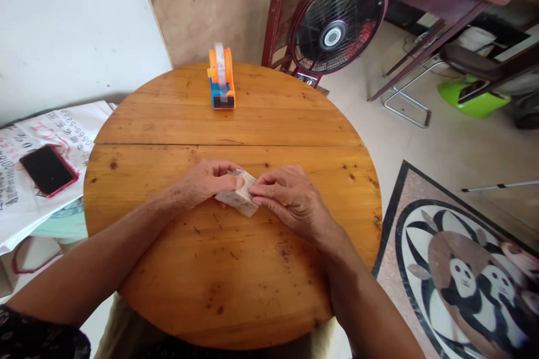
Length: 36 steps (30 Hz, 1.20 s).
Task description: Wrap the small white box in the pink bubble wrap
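A small pale box [238, 199] with faint print is held tilted over the middle of the round wooden table [236, 286]. My left hand [206, 182] is closed around its left side, the thumb lying across the upper face. At the box's right end, the fingertips of my right hand [290, 196] are pinched together against its edge. Whether a flap or something smaller sits in that pinch is too small to make out. Farther back on the table stands an orange and blue tape dispenser [222, 78] with a roll of clear tape, apart from both hands.
A dark-screened phone [49, 170] lies on printed white sacks [17, 207] left of the table. Behind the table's right edge stand a fan [334, 36] and a wooden chair [286, 17]. A panda-patterned mat [458, 280] covers floor at the right.
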Tool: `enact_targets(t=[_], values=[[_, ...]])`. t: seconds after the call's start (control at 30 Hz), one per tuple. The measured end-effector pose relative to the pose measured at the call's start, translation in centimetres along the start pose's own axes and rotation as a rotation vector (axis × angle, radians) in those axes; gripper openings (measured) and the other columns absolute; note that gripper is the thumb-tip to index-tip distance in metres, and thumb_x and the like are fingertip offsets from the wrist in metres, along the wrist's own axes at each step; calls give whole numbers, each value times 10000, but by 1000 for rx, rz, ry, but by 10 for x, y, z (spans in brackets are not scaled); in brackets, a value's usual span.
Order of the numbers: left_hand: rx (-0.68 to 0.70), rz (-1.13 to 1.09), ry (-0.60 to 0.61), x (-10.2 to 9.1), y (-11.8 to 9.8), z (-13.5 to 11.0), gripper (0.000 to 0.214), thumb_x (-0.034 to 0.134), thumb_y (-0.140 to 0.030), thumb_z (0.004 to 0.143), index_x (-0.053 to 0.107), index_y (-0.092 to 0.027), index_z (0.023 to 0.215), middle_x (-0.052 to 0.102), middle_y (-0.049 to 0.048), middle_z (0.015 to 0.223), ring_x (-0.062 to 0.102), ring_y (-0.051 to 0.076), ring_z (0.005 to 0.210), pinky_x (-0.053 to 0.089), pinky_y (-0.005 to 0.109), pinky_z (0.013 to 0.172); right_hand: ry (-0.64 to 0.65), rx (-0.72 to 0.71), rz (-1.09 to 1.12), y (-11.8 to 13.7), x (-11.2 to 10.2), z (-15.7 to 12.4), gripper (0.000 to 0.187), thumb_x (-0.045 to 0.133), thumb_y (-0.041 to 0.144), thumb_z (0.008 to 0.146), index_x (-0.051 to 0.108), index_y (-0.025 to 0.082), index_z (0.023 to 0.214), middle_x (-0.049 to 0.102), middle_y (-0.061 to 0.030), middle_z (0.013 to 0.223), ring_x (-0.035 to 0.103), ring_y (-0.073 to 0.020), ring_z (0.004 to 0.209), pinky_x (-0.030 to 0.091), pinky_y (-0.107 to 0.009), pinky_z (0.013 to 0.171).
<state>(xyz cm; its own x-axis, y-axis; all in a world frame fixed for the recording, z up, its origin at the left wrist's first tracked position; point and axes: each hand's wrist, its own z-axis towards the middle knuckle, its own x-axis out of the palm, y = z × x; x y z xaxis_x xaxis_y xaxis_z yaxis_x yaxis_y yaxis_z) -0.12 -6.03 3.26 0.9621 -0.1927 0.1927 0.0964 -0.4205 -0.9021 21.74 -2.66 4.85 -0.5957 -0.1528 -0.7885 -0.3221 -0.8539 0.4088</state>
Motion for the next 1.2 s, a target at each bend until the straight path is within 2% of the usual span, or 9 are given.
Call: enact_targets(t=[0.23,0.43,0.57,0.67,0.87,1.03,1.2], values=[[-34,52,-15,0,-2,0,232,728,-316,663,707,-168,841,690,1,661,591,113,521,446,191,435,-11,-72,-82,7,0,0,157,578,191,963,708,267,916,742,14,897,599,-132,736,396,-320,710],[-52,100,-32,3,-8,-4,303,721,-354,646,706,-146,866,687,-4,672,600,112,554,466,191,479,-69,-134,-253,14,8,2,128,609,168,936,685,194,837,735,-18,817,585,-143,701,372,-326,668],[-42,96,-7,0,-5,-4,351,721,-377,640,702,-141,899,687,2,677,590,120,536,476,208,462,-114,-60,-94,7,11,2,94,604,195,949,684,187,901,736,-51,900,639,-156,799,442,-305,725],[-33,70,14,-4,-2,-2,374,705,-383,632,706,-137,914,674,4,671,563,118,513,452,209,427,-63,-28,69,2,5,1,102,609,204,949,694,207,1005,726,-61,993,657,-165,890,474,-311,784],[-44,140,63,-8,-3,-1,397,677,-377,630,732,-139,943,640,-4,656,515,107,525,387,197,437,32,-60,48,7,-8,2,106,628,231,947,697,236,1028,731,-40,1016,644,-159,864,431,-331,782],[-15,229,127,-12,-3,-2,311,651,-377,698,748,-161,899,629,-14,656,501,95,542,368,194,483,54,-147,-140,21,-9,5,106,618,167,940,689,239,973,745,-18,979,613,-145,814,359,-332,735],[18,281,142,-14,-2,-1,287,608,-382,752,745,-164,877,601,-17,619,485,97,504,353,195,438,159,-202,-317,34,-11,15,187,533,91,951,679,200,907,730,-20,851,575,-140,744,335,-340,731]])
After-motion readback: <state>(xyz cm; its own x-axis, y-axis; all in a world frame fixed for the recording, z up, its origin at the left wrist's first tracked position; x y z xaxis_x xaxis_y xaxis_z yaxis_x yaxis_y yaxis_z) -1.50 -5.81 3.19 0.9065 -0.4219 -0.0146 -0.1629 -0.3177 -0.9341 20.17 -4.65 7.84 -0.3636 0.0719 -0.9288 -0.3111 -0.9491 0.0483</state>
